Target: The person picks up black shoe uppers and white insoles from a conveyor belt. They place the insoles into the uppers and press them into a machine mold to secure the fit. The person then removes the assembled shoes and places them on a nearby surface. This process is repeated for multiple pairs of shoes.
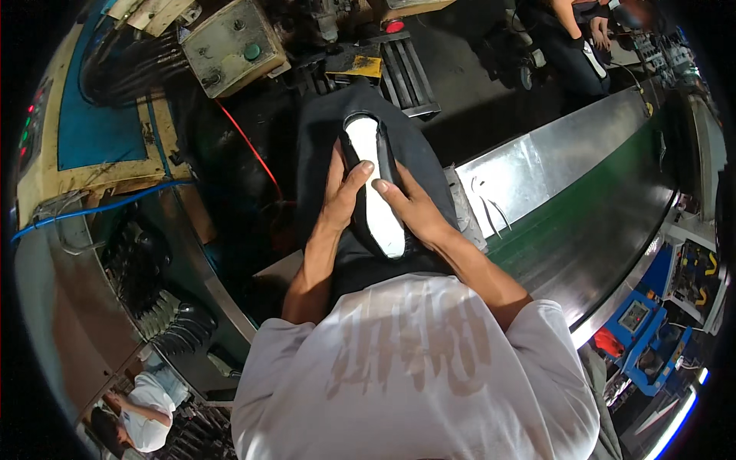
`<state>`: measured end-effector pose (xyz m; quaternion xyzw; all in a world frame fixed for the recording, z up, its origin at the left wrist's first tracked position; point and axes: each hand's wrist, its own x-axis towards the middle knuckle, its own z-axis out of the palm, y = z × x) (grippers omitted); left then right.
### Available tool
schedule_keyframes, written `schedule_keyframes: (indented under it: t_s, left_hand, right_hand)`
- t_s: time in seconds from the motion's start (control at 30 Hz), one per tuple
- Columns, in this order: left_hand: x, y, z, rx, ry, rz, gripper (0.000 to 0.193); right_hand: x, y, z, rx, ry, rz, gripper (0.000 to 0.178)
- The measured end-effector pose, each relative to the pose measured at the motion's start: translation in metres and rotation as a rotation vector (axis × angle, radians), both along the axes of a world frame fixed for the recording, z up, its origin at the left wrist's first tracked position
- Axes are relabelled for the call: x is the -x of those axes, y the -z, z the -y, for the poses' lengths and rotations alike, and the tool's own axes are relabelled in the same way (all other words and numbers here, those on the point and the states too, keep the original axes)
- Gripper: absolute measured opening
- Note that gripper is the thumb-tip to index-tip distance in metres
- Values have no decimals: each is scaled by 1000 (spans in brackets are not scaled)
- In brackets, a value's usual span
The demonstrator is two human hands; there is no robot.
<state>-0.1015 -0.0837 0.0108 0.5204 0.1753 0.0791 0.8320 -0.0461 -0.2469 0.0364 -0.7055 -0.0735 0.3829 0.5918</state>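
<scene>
Between my hands lies a black shoe upper, its bottom turned up so that a long white insole faces me. It rests over my lap, with one end pointing away. My left hand is closed round its left side, the thumb pressed on the white insole. From the other side my right hand grips it, its thumb also on the insole near the narrow middle. Most of the other fingers are hidden beneath or behind the shoe.
A control box with a green button stands at the far left. On the right runs a green conveyor belt with a metal edge bearing thin curved strips. Black shoes fill a rack at left. Other people sit at far right and lower left.
</scene>
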Motion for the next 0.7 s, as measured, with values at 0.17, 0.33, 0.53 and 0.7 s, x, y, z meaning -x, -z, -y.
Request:
schedule_keyframes:
  t_s: [0.17, 0.33, 0.53, 0.7]
  left_hand:
    - [6, -9, -8, 0, -69, 109, 64]
    - [9, -37, -62, 308, 5, 476, 95]
    - [30, -89, -70, -479, 3, 78, 88]
    - [39, -75, -53, -343, -129, 52, 62]
  right_hand:
    - [-6, -28, -5, 204, -132, 122, 86]
    - [-31, -38, -18, 249, -290, 830, 100]
    - [-36, 9, -18, 125, -326, 1230, 106]
    - [-24, 24, -15, 125, -339, 1256, 103]
